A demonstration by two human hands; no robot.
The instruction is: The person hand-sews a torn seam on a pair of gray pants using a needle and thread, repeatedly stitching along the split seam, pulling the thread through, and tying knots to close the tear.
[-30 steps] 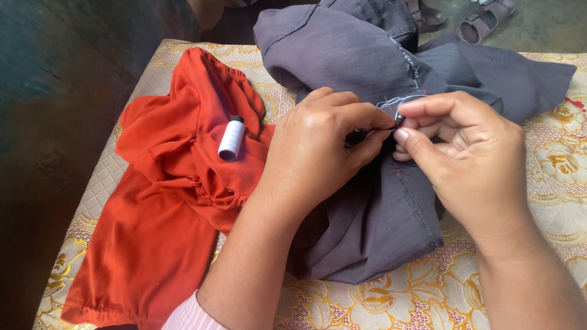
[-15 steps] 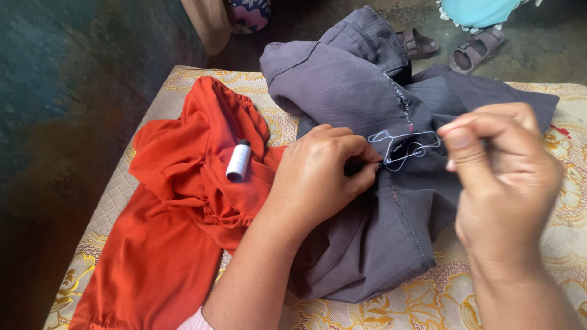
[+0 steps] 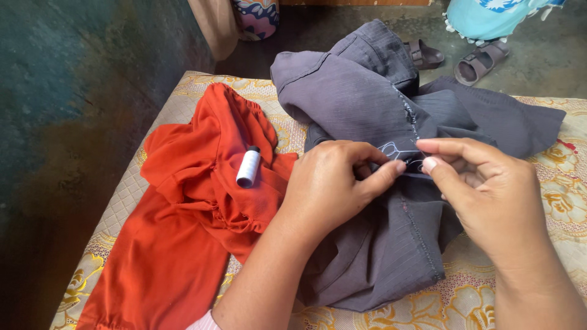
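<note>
We see two bare forearms. Below the left hand point(image 3: 330, 189), a pink striped sleeve edge shows. The right hand point(image 3: 489, 195) wears nothing.

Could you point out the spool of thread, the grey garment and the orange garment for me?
Spool of thread point(image 3: 248, 167): head view, on the middle of its white wound side.
Grey garment point(image 3: 348, 91): head view, on the flat upper panel.
Orange garment point(image 3: 165, 244): head view, on the smooth lower part.

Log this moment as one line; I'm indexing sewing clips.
left hand: pinches grey garment | right hand: pinches pale thread at seam | white spool: on orange garment
</note>
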